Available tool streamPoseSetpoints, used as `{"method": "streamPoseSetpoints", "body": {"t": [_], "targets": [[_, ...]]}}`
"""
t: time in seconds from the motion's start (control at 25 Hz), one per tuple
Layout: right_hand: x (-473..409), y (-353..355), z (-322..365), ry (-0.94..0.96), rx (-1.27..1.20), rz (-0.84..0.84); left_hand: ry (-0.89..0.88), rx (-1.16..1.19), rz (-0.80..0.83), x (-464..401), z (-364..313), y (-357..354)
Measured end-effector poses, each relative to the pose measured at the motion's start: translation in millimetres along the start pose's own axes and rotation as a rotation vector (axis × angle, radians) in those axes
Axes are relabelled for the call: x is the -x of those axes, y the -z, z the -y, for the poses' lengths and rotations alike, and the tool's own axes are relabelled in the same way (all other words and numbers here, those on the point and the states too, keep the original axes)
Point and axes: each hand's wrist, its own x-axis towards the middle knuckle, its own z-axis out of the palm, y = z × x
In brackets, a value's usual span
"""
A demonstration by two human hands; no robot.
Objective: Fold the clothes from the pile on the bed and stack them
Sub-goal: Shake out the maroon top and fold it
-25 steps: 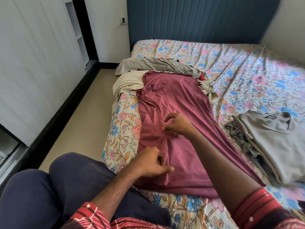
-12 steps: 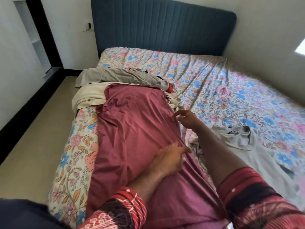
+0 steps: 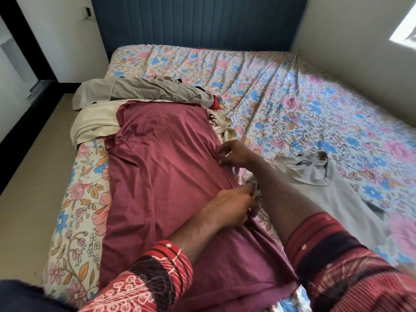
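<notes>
A maroon garment (image 3: 166, 176) lies spread lengthwise on the floral bed sheet (image 3: 281, 104) along the bed's left side. My right hand (image 3: 234, 154) pinches the garment's right edge about halfway up. My left hand (image 3: 231, 206) sits lower on the same right edge with its fingers curled over the fabric. Behind the maroon garment lies the pile: a beige cloth (image 3: 139, 88), a cream cloth (image 3: 94, 122) and a bit of red fabric (image 3: 216, 104). A grey garment (image 3: 333, 188) lies flat to the right, partly under my right arm.
A dark blue padded headboard (image 3: 202, 21) stands at the far end, against white walls. The bed's left edge drops to a beige floor (image 3: 29, 176) with a black-framed wardrobe (image 3: 13, 64) beyond. My dark trouser knee (image 3: 20, 296) shows at the bottom left.
Both hands moved from the middle of the maroon garment to its right edge and took hold there. The camera swung right and closer to the bed.
</notes>
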Motion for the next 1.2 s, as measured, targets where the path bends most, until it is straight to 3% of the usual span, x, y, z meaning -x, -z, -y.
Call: {"method": "streamPoseSetpoints", "body": {"t": [0.08, 0.16, 0.32, 0.44, 0.52, 0.68, 0.8, 0.92, 1.0, 1.12, 1.2], "targets": [[8, 5, 3, -0.055, -0.166, -0.013, -0.018, 0.041, -0.091, 16, 7, 2], [14, 8, 23, -0.017, -0.179, -0.038, -0.008, 0.113, -0.199, 43, 17, 5], [9, -19, 93, 0.199, 0.3, -0.222, 0.028, 0.157, -0.387, 102, 43, 5], [6, -73, 143, 0.294, 0.44, -0.099, 0.076, 0.136, -0.493, 149, 75, 0], [16, -98, 161, 0.288, 0.4, -0.022, 0.158, 0.072, -0.496, 173, 94, -4], [84, -100, 129, 0.265, 0.294, 0.012, 0.316, 0.012, -0.403, 192, 99, -5], [167, -97, 81, 0.188, 0.367, 0.178, 0.297, 0.013, -0.504, 194, 98, -11], [228, -99, 60, 0.091, 0.483, 0.219, 0.309, 0.031, -0.557, 197, 98, -22], [254, -102, 64, 0.137, 0.592, 0.137, 0.281, -0.014, -0.583, 197, 95, -24], [285, -116, 97, 0.313, 0.44, -0.045, 0.295, 0.006, -0.666, 200, 91, -16], [301, -135, 119, 0.399, 0.385, 0.073, 0.333, 0.054, -0.685, 206, 90, -11]]}}
